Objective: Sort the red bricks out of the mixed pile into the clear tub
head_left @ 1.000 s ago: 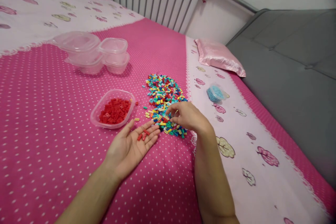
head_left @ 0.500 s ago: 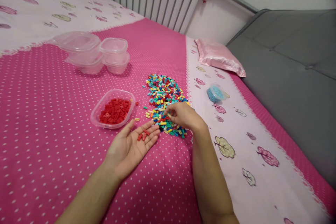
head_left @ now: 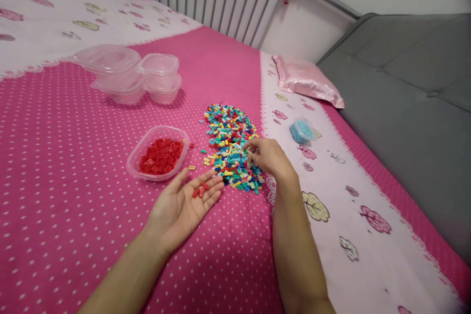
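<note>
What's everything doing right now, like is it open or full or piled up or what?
Left hand: open, palm up, a few red bricks on it
Right hand: fingers bent, at the pile's edge
Brick pile: loose, colours mixed
Red-brick tub: open, partly filled
Blue-piece tub: has blue pieces inside; lid unclear
Clear containers: stacked
Pillow: lying down

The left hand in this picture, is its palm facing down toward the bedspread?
No: the left hand is open with its palm up, and a few small red pieces lie on it.
</note>
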Action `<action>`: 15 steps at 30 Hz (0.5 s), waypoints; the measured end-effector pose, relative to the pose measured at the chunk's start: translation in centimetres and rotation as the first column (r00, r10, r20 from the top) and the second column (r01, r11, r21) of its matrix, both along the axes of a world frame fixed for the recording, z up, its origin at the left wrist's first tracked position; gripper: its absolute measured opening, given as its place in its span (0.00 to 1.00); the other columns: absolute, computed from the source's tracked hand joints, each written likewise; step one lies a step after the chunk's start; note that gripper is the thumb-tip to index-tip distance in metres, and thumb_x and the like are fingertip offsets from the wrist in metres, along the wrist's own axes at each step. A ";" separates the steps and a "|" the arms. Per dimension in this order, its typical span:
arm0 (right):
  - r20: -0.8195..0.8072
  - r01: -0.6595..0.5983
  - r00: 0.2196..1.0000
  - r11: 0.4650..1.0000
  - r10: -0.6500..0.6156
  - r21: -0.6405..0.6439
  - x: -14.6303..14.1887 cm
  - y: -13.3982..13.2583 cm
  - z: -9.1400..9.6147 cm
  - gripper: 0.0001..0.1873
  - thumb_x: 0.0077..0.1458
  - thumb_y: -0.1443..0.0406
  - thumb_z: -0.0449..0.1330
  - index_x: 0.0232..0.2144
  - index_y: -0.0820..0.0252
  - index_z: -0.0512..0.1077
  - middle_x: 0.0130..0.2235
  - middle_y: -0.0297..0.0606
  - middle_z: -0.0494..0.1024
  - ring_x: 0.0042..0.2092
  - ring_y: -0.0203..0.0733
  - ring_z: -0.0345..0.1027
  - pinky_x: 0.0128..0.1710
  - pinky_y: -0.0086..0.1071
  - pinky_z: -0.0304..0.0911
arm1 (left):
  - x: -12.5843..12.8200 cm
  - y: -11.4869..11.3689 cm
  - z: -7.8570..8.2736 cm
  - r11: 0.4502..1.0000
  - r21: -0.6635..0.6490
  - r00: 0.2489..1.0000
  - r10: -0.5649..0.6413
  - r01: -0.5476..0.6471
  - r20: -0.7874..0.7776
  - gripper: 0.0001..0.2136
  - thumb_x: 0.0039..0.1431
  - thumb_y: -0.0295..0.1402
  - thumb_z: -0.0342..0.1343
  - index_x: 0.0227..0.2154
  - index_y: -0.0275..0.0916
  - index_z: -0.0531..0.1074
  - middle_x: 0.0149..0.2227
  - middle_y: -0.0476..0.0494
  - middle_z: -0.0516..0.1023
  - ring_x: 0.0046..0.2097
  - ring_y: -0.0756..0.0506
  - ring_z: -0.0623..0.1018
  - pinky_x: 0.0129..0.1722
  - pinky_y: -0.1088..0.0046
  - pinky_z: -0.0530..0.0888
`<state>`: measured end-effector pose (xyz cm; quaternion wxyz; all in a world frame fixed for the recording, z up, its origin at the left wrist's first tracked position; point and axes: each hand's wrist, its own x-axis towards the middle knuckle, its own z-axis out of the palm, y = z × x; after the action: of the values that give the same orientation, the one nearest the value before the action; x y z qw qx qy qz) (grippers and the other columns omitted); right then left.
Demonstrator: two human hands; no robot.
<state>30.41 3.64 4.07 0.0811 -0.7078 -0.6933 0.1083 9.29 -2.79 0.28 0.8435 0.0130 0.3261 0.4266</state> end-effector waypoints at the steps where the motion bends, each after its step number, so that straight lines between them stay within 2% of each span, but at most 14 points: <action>1: 0.003 0.022 1.000 1.000 -0.022 0.004 0.1 0.0 0.1 0.17 0.49 0.71 0.59 0.41 0.51 0.76 0.39 0.34 0.79 0.39 0.37 0.71 0.38 0.27 0.62 | 0.0 0.0 0.0 1.000 0.000 1.000 0.002 -0.002 0.000 0.22 0.65 0.35 0.43 0.57 0.25 0.60 0.40 0.29 0.78 0.42 0.42 0.80 0.43 0.67 0.77; 5: 0.020 0.075 0.997 0.996 -0.074 -0.049 0.2 -0.2 0.5 0.11 0.45 0.70 0.62 0.33 0.54 0.77 0.37 0.33 0.80 0.38 0.38 0.72 0.36 0.27 0.62 | -0.1 0.0 -0.2 1.000 0.003 1.000 0.001 -0.001 -0.001 0.23 0.65 0.36 0.43 0.56 0.23 0.61 0.40 0.28 0.78 0.42 0.41 0.80 0.44 0.67 0.77; 11: 0.069 0.078 0.995 0.979 -0.066 -0.190 -0.7 -0.1 0.4 0.02 0.42 0.65 0.65 0.24 0.55 0.77 0.30 0.34 0.79 0.33 0.38 0.71 0.29 0.27 0.58 | 0.0 0.0 -0.2 1.000 0.006 1.000 0.004 -0.004 -0.008 0.22 0.65 0.36 0.42 0.54 0.23 0.62 0.41 0.28 0.77 0.42 0.41 0.80 0.44 0.67 0.77; 15: 0.107 0.083 0.992 0.978 -0.063 -0.190 -1.0 0.0 0.2 0.02 0.42 0.65 0.64 0.22 0.55 0.77 0.29 0.36 0.79 0.31 0.38 0.71 0.28 0.28 0.57 | 0.0 0.0 -0.1 1.000 0.007 1.000 0.005 -0.005 -0.005 0.20 0.65 0.35 0.42 0.52 0.23 0.64 0.41 0.28 0.77 0.42 0.41 0.80 0.44 0.67 0.77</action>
<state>29.39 3.65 4.28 -0.0192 -0.7418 -0.6562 0.1368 9.27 -2.75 0.15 0.8416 0.0161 0.3266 0.4298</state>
